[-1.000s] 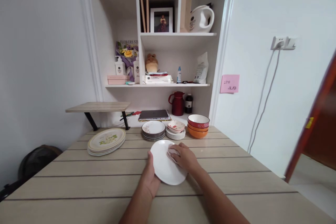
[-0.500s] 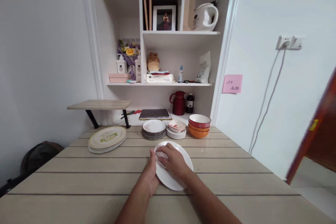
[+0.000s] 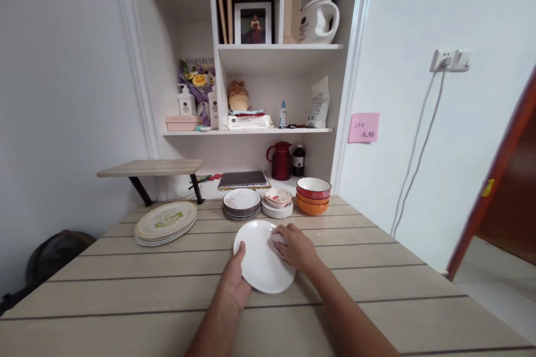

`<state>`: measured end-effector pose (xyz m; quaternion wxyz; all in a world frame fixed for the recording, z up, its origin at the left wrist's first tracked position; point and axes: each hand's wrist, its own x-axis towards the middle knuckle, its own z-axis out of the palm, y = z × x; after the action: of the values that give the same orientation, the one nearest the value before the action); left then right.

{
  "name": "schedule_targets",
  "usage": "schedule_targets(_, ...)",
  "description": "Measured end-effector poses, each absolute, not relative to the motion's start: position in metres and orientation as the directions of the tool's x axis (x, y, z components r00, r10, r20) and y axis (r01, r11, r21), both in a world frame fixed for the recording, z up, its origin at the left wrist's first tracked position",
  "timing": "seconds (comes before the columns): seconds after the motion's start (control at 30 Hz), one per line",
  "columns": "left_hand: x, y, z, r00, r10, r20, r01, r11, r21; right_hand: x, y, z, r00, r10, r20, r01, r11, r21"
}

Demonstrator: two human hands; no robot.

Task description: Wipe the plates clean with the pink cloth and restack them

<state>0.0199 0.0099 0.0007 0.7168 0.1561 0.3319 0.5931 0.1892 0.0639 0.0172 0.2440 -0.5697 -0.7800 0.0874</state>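
A round white plate [image 3: 259, 259] is held a little above the wooden table [image 3: 125, 290], near its middle. My left hand [image 3: 235, 281] grips the plate's near left rim, thumb on top. My right hand [image 3: 295, 246] is closed on a small white cloth [image 3: 276, 242] and presses it onto the plate's right half.
At the table's far edge stand a stack of large flowered plates [image 3: 166, 222], a stack of dark-rimmed plates [image 3: 242, 203], small dishes [image 3: 277, 204] and stacked red and orange bowls [image 3: 313, 195]. Shelves with bottles, a red jug [image 3: 281, 160] and a laptop [image 3: 243, 179] are behind.
My right hand with the cloth slid from the plate's right side to its left edge and back to the right. The left hand kept its hold on the rim.
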Motion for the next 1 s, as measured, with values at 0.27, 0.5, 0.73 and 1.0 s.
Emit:
schedule_targets(0.27, 0.019, 0.015, -0.004, 0.03, 0.962, -0.271, -0.834, 0.174, 0.524, 0.17, 0.043, 0.018, -0.506, 0.837, 0.208, 0.739, 0.545, -0.396)
schedule_targets(0.5, 0.019, 0.012, 0.0, 0.046, 0.968, -0.247, -0.809, 0.181, 0.559, 0.152, 0.032, 0.019, -0.662, 0.667, 0.341, 0.438, 0.715, -0.545)
schedule_targets(0.73, 0.024, 0.01, 0.004, 0.103, 0.935, -0.339, -0.732, 0.302, 0.611, 0.152, 0.068, 0.017, -0.348, 0.795, 0.497, 0.607, 0.595, -0.527)
schedule_targets(1.0, 0.022, 0.007, 0.005, 0.088, 0.926, -0.367, -0.744, 0.306, 0.594, 0.181, 0.077, 0.019, -0.224, 0.879, 0.42, 0.81, 0.408, -0.422)
